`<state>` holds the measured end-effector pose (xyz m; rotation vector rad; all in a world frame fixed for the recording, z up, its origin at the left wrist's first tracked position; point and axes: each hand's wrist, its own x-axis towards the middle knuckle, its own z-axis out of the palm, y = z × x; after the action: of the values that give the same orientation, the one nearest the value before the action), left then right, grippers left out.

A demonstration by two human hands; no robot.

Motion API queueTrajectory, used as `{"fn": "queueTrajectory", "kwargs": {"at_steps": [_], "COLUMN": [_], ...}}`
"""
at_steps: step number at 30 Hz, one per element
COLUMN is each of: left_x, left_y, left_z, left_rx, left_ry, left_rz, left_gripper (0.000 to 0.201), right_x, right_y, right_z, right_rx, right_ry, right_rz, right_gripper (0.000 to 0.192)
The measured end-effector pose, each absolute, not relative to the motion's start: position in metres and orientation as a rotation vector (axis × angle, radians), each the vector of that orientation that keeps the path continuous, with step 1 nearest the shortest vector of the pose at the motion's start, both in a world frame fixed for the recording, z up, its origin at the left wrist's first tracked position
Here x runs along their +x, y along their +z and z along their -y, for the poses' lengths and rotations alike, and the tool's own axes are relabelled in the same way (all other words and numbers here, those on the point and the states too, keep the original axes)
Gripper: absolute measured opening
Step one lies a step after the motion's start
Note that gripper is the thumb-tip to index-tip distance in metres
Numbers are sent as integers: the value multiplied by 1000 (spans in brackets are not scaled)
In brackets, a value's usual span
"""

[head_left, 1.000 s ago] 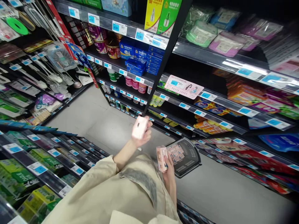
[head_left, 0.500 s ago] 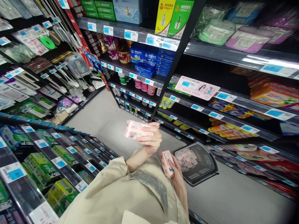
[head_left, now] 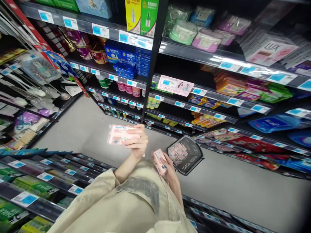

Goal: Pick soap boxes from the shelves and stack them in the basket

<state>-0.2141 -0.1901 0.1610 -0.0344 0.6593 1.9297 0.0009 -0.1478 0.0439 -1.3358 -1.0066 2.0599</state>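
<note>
My left hand is closed around a pink soap pack, held up flat with its printed face toward me; its left end sticks out past the fingers. Lower and to the right, my right hand grips a second pink soap pack from its right side, close in front of my body. Just beyond that hand, a black shopping basket stands on the floor. Several similar pink packs lie together in its left part.
Ahead runs a dark shelf unit with blue boxes, a pink sign and orange packs. Another shelf with green boxes is close on my left. Hanging utensils line the far left. Grey floor extends to the right.
My view has turned to the right, so shelves, basket and hands appear farther left. Both hands keep their soap packs, in nearly the same pose.
</note>
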Motion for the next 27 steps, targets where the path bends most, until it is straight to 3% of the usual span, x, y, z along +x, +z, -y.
{"fn": "queueTrajectory", "kwargs": {"at_steps": [14, 23, 27], "left_x": [-249, -257, -259], "left_y": [173, 175, 174], "left_z": [164, 164, 167], "left_rx": [-148, 152, 157], "left_ry": [1889, 1892, 1887], "left_rz": [-571, -847, -847], "left_gripper": [15, 40, 41], "right_x": [6, 7, 8], "right_y": [31, 34, 32], "right_z": [152, 151, 150], "right_rx": [-1352, -1343, -1347], "right_ry": [2074, 2073, 2070], "right_rz": [890, 828, 805], "right_gripper": [59, 54, 60]}}
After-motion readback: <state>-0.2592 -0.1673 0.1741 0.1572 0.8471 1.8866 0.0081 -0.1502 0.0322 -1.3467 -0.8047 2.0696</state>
